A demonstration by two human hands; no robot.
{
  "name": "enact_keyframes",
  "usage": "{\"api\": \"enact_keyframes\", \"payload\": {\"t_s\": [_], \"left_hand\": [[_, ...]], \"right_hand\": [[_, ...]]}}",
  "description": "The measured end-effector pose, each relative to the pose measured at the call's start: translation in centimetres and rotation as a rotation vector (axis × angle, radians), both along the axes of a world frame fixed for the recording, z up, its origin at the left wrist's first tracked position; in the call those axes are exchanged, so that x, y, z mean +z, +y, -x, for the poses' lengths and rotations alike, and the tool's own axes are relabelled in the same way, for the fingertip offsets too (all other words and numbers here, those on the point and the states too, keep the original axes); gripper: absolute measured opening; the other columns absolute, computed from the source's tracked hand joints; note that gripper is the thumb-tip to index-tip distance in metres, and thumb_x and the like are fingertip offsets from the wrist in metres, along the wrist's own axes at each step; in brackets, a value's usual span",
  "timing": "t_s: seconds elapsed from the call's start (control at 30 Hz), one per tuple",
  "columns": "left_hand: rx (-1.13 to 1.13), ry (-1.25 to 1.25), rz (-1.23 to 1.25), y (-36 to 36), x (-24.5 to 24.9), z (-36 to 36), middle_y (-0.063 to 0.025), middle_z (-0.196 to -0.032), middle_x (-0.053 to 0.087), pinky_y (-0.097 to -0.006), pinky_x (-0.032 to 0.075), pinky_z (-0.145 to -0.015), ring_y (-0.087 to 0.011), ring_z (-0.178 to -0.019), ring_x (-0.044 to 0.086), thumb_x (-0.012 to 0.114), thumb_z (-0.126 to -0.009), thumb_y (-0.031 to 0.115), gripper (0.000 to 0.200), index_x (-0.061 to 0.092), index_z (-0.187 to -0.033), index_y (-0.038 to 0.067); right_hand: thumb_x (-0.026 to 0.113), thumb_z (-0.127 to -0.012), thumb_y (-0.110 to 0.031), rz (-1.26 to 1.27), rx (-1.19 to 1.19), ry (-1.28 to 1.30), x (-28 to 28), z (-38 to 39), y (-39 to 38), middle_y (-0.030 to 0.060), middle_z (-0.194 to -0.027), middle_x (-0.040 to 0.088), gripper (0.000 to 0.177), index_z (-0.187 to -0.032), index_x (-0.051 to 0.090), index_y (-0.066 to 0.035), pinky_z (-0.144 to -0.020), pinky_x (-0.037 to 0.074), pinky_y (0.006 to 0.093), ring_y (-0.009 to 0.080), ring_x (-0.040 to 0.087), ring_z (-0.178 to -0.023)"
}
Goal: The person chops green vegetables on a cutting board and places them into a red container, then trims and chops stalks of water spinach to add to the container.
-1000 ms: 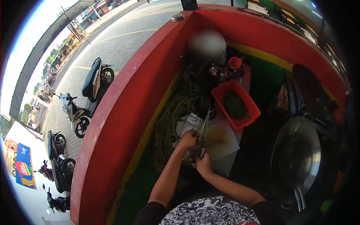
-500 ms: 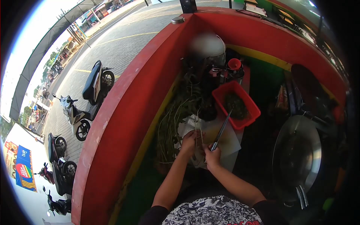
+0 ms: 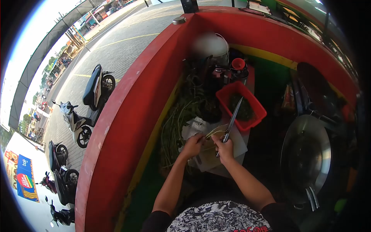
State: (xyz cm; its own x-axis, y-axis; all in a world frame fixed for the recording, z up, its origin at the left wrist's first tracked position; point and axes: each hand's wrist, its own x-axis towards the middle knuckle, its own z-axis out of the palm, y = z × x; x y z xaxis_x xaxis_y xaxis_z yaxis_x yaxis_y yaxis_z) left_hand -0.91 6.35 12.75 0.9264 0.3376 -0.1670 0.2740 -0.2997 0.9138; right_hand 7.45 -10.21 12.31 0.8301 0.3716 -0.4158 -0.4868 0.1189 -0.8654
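Note:
My right hand is closed on a long knife, its blade pointing up toward the red basin. Thin green stems stretch between that hand and my left hand, whose fingers are closed round their left end. Both hands are above a pale cutting board. Left of the board lies a pile of long leafy stems, beside a crumpled white plastic sheet. Chopped greens lie inside the basin.
A large metal wok is at the right. Behind the basin are a red cup and a white bucket. A red wall runs along the left and back, with parked motorbikes beyond it.
The knife and my right hand have moved up and slightly right. My left hand is slightly higher. The stems, upright before, now slant and curve between my hands. The view has shifted slightly.

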Motion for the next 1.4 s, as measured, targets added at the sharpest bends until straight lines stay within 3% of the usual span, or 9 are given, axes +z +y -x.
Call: {"api": "enact_keyframes", "payload": {"t_s": [0.2, 0.43, 0.5, 0.57, 0.6, 0.8, 0.87, 1.0, 1.4], "left_hand": [[-0.173, -0.025, -0.104, 0.5, -1.5, -0.2, -0.0168, -0.101, 0.075, -0.0416, 0.053, -0.09, -0.0333, -0.1, 0.072, 0.06, -0.105, 0.014, 0.026, 0.07, -0.125, 0.0], [-0.301, -0.088, -0.382, -1.3, -4.5, -0.9, -0.0203, -0.125, 0.07, -0.042, 0.055, -0.099, -0.0352, -0.11, 0.071, 0.063, -0.104, 0.02, 0.034, 0.069, -0.133, 0.005], [0.144, 0.557, 0.296, -3.5, -1.7, -2.1, -0.0218, -0.13, 0.067, -0.0428, 0.054, -0.103, -0.0356, -0.117, 0.067, 0.06, -0.105, 0.023, 0.036, 0.07, -0.136, 0.009], [0.038, 0.141, -0.124, -3.6, -12.1, -1.8, -0.0205, -0.126, 0.068, -0.0441, 0.053, -0.104, -0.0362, -0.12, 0.065, 0.057, -0.104, 0.022, 0.033, 0.072, -0.132, 0.01], [0.03, -0.043, -0.37, -3.6, -17.1, -1.6, -0.0198, -0.125, 0.068, -0.0447, 0.052, -0.105, -0.0365, -0.121, 0.064, 0.056, -0.104, 0.022, 0.033, 0.073, -0.129, 0.011], [-0.095, -0.031, -0.763, -4.7, -13.4, -2.3, -0.0143, -0.122, 0.07, -0.0467, 0.051, -0.105, -0.0358, -0.118, 0.064, 0.061, -0.097, 0.018, 0.027, 0.076, -0.119, 0.012], [-0.097, -0.129, -0.762, -4.3, -14.9, -2.5, -0.0136, -0.121, 0.07, -0.0465, 0.051, -0.104, -0.0351, -0.117, 0.064, 0.062, -0.097, 0.019, 0.028, 0.077, -0.12, 0.013], [-0.098, -0.274, -0.692, -4.4, -15.6, -2.3, -0.011, -0.116, 0.069, -0.0457, 0.052, -0.101, -0.0336, -0.117, 0.064, 0.067, -0.094, 0.021, 0.026, 0.078, -0.117, 0.014], [-0.058, -0.317, -0.724, -5.5, -13.6, -2.9, -0.0067, -0.1, 0.066, -0.0457, 0.055, -0.088, -0.0307, -0.102, 0.066, 0.073, -0.083, 0.02, 0.017, 0.078, -0.099, 0.016]], "right_hand": [[0.086, -0.092, -0.011, -0.169, 0.085, -0.112, -2.3, -3.7, 0.2, 0.0029, -0.085, 0.07, 0.037, -0.084, 0.05, -0.013, -0.061, 0.053, 0.0278, 0.0116, 0.068, -0.07], [0.081, -0.095, -0.012, 0.179, 0.024, -0.333, -6.1, -4.0, -5.1, 0.0085, -0.079, 0.071, 0.029, -0.088, 0.054, -0.006, -0.062, 0.054, 0.0308, 0.0135, 0.069, -0.069], [0.08, -0.097, -0.017, 0.315, 0.016, -0.326, -5.6, -2.9, -7.7, 0.0086, -0.076, 0.07, 0.029, -0.09, 0.055, -0.005, -0.06, 0.053, 0.0329, 0.0141, 0.068, -0.067], [0.075, -0.101, -0.025, 0.645, 0.075, -0.673, -5.7, -1.4, -10.3, 0.0121, -0.072, 0.062, 0.035, -0.088, 0.053, -0.002, -0.057, 0.046, 0.0392, 0.021, 0.061, -0.06], [0.075, -0.101, -0.025, 0.651, 0.073, -0.674, -6.4, -0.7, -11.2, 0.0121, -0.072, 0.062, 0.035, -0.088, 0.053, -0.002, -0.057, 0.046, 0.0392, 0.021, 0.061, -0.06], [0.073, -0.102, -0.033, 0.709, 0.142, -0.677, -10.9, 2.3, -14.6, 0.0179, -0.067, 0.061, 0.037, -0.092, 0.062, 0.001, -0.057, 0.045, 0.0456, 0.0327, 0.06, -0.056], [0.07, -0.104, -0.035, 0.766, 0.182, -0.688, -10.9, 3.2, -14.3, 0.0225, -0.07, 0.065, 0.039, -0.091, 0.062, 0.002, -0.06, 0.049, 0.0491, 0.0433, 0.068, -0.067], [0.063, -0.108, -0.034, 0.788, 0.295, -0.658, -9.9, 5.2, -13.8, 0.0293, -0.079, 0.068, 0.04, -0.095, 0.063, 0.004, -0.066, 0.052, 0.0545, 0.0515, 0.069, -0.083], [0.053, -0.112, -0.03, 0.793, 0.276, -0.668, -11.9, 4.8, -11.4, 0.0318, -0.083, 0.071, 0.04, -0.098, 0.063, 0.006, -0.073, 0.053, 0.0622, 0.0549, 0.069, -0.084]]}}
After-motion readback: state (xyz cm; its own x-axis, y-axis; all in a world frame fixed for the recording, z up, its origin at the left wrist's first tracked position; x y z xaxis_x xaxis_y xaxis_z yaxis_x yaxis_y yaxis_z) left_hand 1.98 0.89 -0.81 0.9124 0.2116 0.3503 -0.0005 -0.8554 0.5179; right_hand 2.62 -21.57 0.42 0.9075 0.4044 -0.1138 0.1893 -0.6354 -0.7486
